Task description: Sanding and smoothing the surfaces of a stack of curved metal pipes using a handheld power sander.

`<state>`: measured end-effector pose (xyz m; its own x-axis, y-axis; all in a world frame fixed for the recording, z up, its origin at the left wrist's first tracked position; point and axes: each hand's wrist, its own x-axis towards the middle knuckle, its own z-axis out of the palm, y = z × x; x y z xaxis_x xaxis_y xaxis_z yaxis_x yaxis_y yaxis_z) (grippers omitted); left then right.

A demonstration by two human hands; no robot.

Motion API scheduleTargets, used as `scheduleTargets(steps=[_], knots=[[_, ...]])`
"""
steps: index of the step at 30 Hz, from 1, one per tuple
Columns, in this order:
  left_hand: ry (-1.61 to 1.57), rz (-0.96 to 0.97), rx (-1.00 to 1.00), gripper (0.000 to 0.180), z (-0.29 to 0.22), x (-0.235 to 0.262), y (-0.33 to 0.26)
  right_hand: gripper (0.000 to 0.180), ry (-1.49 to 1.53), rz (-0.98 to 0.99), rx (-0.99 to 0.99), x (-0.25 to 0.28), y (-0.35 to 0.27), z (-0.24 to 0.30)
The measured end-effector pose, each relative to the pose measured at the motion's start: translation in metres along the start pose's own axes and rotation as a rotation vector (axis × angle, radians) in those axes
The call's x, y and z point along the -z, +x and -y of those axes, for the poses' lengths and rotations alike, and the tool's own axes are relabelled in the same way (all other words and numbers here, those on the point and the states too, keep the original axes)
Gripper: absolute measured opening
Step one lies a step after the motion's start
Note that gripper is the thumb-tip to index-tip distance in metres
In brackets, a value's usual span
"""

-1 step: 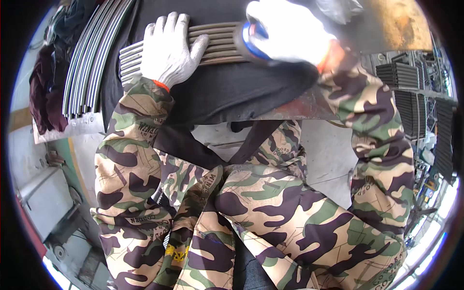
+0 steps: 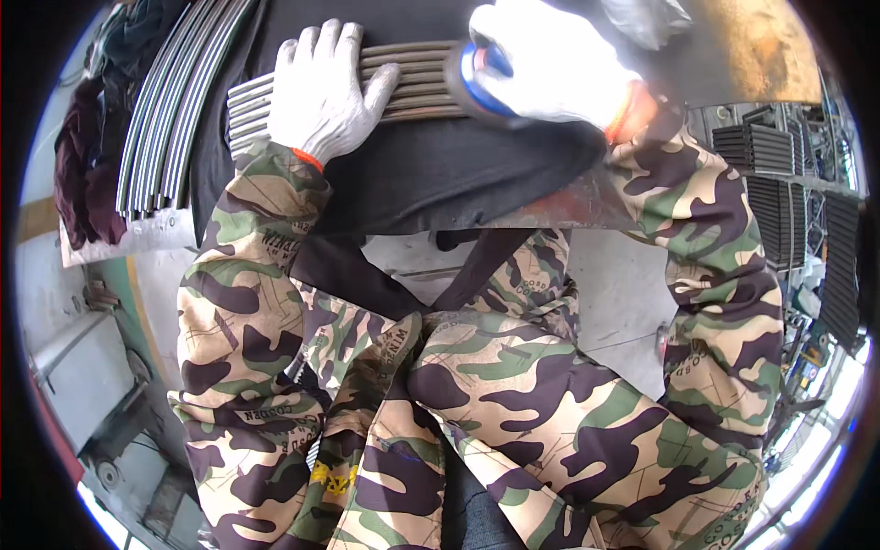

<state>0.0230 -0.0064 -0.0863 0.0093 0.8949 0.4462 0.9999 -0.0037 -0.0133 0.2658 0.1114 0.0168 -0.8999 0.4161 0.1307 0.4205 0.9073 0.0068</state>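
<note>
Camouflage cloth covers the person's sleeves (image 2: pixel 243 316), nearest the camera. Beyond them the left hand (image 2: pixel 325 96), in a white glove, lies palm down, fingers spread, across a row of grey rods (image 2: pixel 417 81) set side by side on a black sheet (image 2: pixel 431 179). The right hand (image 2: pixel 555 69), gloved too, is curled around a round blue tool (image 2: pixel 478 78) at the rods' right; blur hides whether they touch. Since the frame just before, hands, rods and tool have barely shifted, so the row seems steadily held. Farther out are silver bars (image 2: pixel 174 110), left, a clear bag (image 2: pixel 647 20), and racks (image 2: pixel 779 220), far right.
</note>
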Motion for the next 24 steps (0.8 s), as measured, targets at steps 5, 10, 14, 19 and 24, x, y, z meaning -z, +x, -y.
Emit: scheduleTargets(steps=[5,10,14,19,24], knots=[[-0.001,0.064,0.024,0.065,-0.002,0.001,-0.002,0.027,-0.008,-0.052,-0.07,-0.008,0.017,-0.009],[0.035,0.024,0.027,0.065,0.001,0.003,-0.01,0.025,0.011,-0.076,0.014,-0.007,0.016,0.006],[0.013,0.014,0.022,0.065,-0.004,0.003,-0.007,0.024,-0.042,-0.128,0.013,-0.015,0.021,-0.011],[0.019,0.009,0.024,0.064,-0.007,0.001,-0.008,0.024,-0.009,-0.104,0.082,-0.007,0.002,0.0],[0.015,0.01,0.026,0.064,-0.006,-0.001,-0.008,0.024,-0.051,-0.116,0.018,-0.015,0.011,-0.005]])
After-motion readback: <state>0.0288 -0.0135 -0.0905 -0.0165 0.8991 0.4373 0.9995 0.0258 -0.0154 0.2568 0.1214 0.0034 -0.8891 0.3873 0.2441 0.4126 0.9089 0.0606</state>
